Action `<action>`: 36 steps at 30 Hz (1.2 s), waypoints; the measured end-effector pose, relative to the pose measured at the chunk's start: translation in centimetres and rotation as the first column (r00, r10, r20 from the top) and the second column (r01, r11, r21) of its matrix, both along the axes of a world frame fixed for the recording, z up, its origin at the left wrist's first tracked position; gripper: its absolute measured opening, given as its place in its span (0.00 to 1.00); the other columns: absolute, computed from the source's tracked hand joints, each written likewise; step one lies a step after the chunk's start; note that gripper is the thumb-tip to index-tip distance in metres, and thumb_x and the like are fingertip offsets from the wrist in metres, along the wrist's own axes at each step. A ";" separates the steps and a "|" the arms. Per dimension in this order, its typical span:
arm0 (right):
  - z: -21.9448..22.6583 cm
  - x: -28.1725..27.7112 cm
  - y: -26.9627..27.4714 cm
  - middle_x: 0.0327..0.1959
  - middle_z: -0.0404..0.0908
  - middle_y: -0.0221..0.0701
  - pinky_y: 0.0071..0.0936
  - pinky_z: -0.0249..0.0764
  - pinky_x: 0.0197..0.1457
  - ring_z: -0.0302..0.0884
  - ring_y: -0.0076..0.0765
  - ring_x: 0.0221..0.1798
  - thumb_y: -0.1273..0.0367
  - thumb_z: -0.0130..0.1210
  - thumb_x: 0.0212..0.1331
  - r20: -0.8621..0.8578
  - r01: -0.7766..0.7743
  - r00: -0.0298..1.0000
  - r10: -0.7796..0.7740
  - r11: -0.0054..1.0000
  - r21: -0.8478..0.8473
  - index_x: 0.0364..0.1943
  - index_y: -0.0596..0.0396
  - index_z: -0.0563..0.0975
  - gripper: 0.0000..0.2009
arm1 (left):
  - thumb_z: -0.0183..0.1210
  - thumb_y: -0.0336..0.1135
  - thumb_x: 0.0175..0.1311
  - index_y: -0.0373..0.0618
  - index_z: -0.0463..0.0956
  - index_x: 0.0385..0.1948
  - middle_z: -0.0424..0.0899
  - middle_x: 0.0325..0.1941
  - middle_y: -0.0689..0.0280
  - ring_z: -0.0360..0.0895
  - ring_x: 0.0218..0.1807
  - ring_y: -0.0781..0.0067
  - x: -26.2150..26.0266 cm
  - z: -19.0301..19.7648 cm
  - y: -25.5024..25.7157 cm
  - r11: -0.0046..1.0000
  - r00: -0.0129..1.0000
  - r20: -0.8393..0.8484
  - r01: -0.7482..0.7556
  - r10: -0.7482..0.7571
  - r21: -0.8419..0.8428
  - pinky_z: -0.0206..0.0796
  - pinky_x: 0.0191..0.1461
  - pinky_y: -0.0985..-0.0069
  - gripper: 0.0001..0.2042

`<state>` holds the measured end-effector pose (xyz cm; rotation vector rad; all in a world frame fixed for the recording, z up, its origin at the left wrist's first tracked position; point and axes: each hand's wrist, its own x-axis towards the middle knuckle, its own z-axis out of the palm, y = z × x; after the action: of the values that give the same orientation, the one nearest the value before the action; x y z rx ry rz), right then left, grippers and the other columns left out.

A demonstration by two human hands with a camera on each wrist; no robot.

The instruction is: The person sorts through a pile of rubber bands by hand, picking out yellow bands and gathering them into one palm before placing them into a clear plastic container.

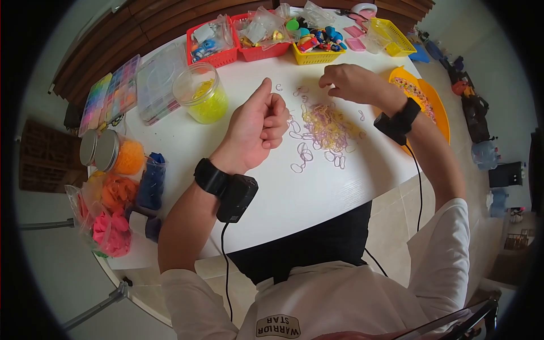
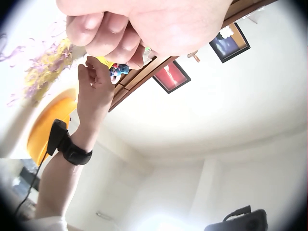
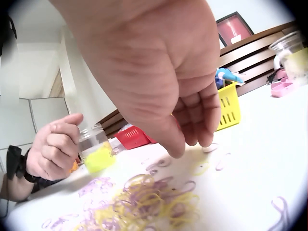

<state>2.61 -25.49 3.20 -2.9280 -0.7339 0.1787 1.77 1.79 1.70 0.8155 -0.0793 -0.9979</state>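
Note:
A loose pile of purple and yellow rubber bands lies on the white table between the hands, with single bands scattered round it. My left hand is raised left of the pile, its fingers curled toward the palm and its thumb stretched out; no band shows in it, though the inside of the palm is hidden. Over the pile's far side is my right hand, fingers bent downward and thumb apart from them. In the right wrist view, its fingertips are close above a few stray bands, with nothing seen between thumb and fingers.
A clear jar of yellow bands stands beyond the left hand. Red baskets and a yellow basket line the back. An orange tray with beads sits under the right forearm. Jars and bags of orange bands crowd the left edge.

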 end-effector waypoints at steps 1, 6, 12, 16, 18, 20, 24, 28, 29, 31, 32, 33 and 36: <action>-0.6 0.0 -0.4 0.38 0.80 0.37 0.37 0.74 0.47 0.79 0.46 0.43 0.72 0.57 0.55 0.015 -0.022 1.000 0.022 1.000 -0.014 0.38 0.58 0.79 0.08 | 0.41 0.56 0.75 0.53 0.65 0.22 0.53 0.16 0.77 0.46 0.15 0.86 0.1 -0.2 0.1 1.000 1.000 -0.006 0.003 -0.003 -0.010 0.39 0.16 0.84 0.22; -2.5 0.5 -0.9 0.34 0.78 0.39 0.40 0.74 0.44 0.77 0.48 0.38 0.71 0.51 0.59 0.036 -0.031 0.999 0.033 0.998 -0.054 0.31 0.59 0.76 0.06 | 0.41 0.54 0.75 0.51 0.67 0.27 0.60 0.20 0.75 0.52 0.18 0.85 0.3 -1.5 -0.2 0.997 0.997 -0.023 -0.071 0.072 0.029 0.45 0.19 0.85 0.20; 2.5 -0.8 3.0 0.33 0.78 0.37 0.37 0.73 0.41 0.78 0.47 0.36 0.70 0.55 0.59 0.011 -0.005 1.000 0.003 0.987 0.158 0.34 0.58 0.78 0.06 | 0.41 0.55 0.74 0.50 0.68 0.33 0.71 0.26 0.72 0.61 0.22 0.83 -0.1 -1.9 -0.7 0.992 0.997 -0.021 -0.069 0.071 0.103 0.51 0.22 0.85 0.19; 4.1 -2.1 7.3 0.33 0.77 0.35 0.34 0.73 0.40 0.78 0.45 0.35 0.71 0.57 0.58 0.083 -0.175 0.984 0.155 0.918 0.357 0.36 0.57 0.80 0.05 | 0.40 0.55 0.74 0.53 0.68 0.35 0.73 0.27 0.71 0.62 0.22 0.83 -1.2 0.4 -1.4 0.984 0.997 -0.006 -0.071 0.073 0.166 0.51 0.22 0.85 0.17; 3.9 -2.1 8.3 0.32 0.77 0.35 0.33 0.73 0.39 0.77 0.44 0.35 0.72 0.58 0.57 0.109 -0.228 0.974 0.200 0.884 0.409 0.36 0.57 0.80 0.05 | 0.39 0.54 0.75 0.55 0.68 0.35 0.72 0.26 0.72 0.60 0.20 0.83 -1.2 0.3 -1.3 0.989 0.997 0.018 -0.076 0.074 0.126 0.50 0.21 0.84 0.16; 3.5 -2.0 9.1 0.32 0.77 0.35 0.33 0.73 0.39 0.77 0.44 0.34 0.73 0.58 0.57 0.136 -0.231 0.972 0.189 0.864 0.447 0.37 0.57 0.80 0.05 | 0.39 0.54 0.75 0.57 0.68 0.34 0.69 0.23 0.74 0.57 0.18 0.84 -0.3 -0.7 -0.5 0.995 0.996 0.044 -0.076 0.073 0.068 0.47 0.20 0.84 0.16; 2.7 -1.3 9.1 0.37 0.82 0.39 0.34 0.75 0.44 0.80 0.44 0.39 0.70 0.55 0.59 0.068 -0.012 0.997 -0.033 0.817 0.577 0.38 0.56 0.82 0.08 | 0.39 0.55 0.76 0.56 0.63 0.24 0.57 0.17 0.77 0.48 0.15 0.85 0.9 0.5 0.9 0.981 0.982 0.019 -0.186 0.185 0.060 0.42 0.18 0.84 0.20; 0.4 -0.3 8.1 0.37 0.81 0.36 0.32 0.74 0.44 0.79 0.43 0.38 0.68 0.56 0.60 -0.045 -0.062 0.996 0.083 0.935 0.349 0.39 0.57 0.81 0.08 | 0.38 0.55 0.76 0.55 0.56 0.18 0.50 0.15 0.77 0.44 0.15 0.85 1.3 3.4 2.1 0.957 0.955 0.066 -0.291 0.290 0.015 0.39 0.17 0.83 0.23; -0.2 -0.3 8.2 0.36 0.81 0.37 0.34 0.74 0.45 0.79 0.44 0.38 0.66 0.56 0.60 -0.065 -0.048 0.995 0.069 0.956 0.290 0.37 0.57 0.81 0.09 | 0.37 0.54 0.76 0.55 0.56 0.18 0.50 0.15 0.77 0.44 0.15 0.85 1.5 3.5 2.3 0.955 0.952 0.076 -0.296 0.295 -0.002 0.39 0.17 0.83 0.23; -1.2 -0.1 8.4 0.34 0.81 0.40 0.38 0.73 0.44 0.79 0.47 0.37 0.66 0.55 0.57 -0.084 -0.040 0.994 0.063 0.966 0.256 0.33 0.57 0.81 0.09 | 0.37 0.54 0.77 0.54 0.56 0.19 0.50 0.16 0.77 0.44 0.15 0.84 1.6 3.6 2.6 0.956 0.952 0.093 -0.292 0.293 -0.027 0.39 0.17 0.83 0.23; -1.8 0.1 8.6 0.33 0.81 0.41 0.39 0.73 0.44 0.78 0.48 0.37 0.66 0.54 0.56 -0.093 -0.037 0.994 0.061 0.971 0.238 0.32 0.57 0.81 0.08 | 0.37 0.54 0.76 0.54 0.56 0.19 0.50 0.16 0.77 0.44 0.15 0.84 1.6 3.6 2.6 0.957 0.953 0.093 -0.288 0.290 -0.032 0.40 0.17 0.83 0.23; -2.2 0.1 8.8 0.32 0.81 0.40 0.40 0.73 0.44 0.78 0.48 0.37 0.66 0.55 0.55 -0.075 -0.043 0.995 0.062 0.972 0.232 0.31 0.56 0.81 0.08 | 0.37 0.54 0.76 0.54 0.56 0.19 0.50 0.16 0.77 0.44 0.15 0.84 1.5 3.6 2.5 0.958 0.954 0.092 -0.285 0.287 -0.036 0.40 0.17 0.83 0.23; -2.1 0.1 8.7 0.32 0.81 0.40 0.40 0.73 0.44 0.78 0.47 0.38 0.67 0.55 0.54 -0.126 -0.061 0.988 0.094 0.969 0.240 0.31 0.56 0.81 0.08 | 0.38 0.54 0.76 0.54 0.57 0.19 0.51 0.16 0.77 0.44 0.16 0.85 1.4 3.3 2.4 0.960 0.956 0.089 -0.277 0.280 -0.038 0.40 0.18 0.83 0.23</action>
<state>2.67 -16.82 1.13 -2.6353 -0.7901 0.2764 3.15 4.18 4.98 0.8249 -0.0552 -0.6913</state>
